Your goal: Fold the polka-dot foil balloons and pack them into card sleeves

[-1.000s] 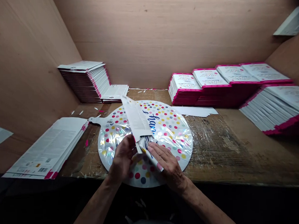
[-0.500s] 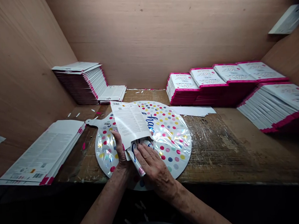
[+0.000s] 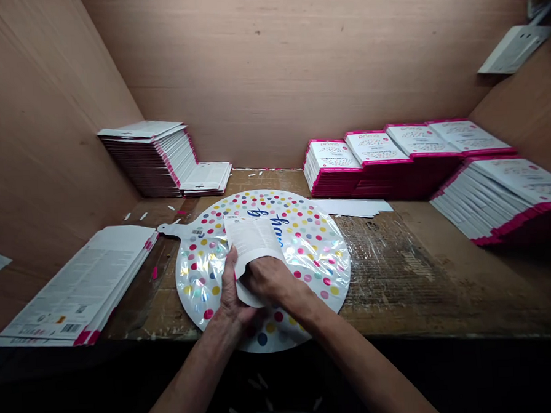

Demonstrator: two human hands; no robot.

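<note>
A round foil balloon with coloured dots and blue lettering lies flat on the worn wooden table. Over its near half I hold a white printed card sleeve. My left hand grips the sleeve's left edge near its open end. The fingers of my right hand are closed and pushed into the sleeve's mouth, where a folded balloon went in; that balloon is now hidden inside.
Flat white sleeves lie stacked at the near left. A tall pile of sleeves stands in the back left corner. Rows of pink-edged packed sleeves fill the back right, with more packed sleeves at the right. Plywood walls enclose the table.
The sleeve has swung from edge-on to flat over the balloon. The folded balloon, sticking out of it before, has gone inside under my right hand.
</note>
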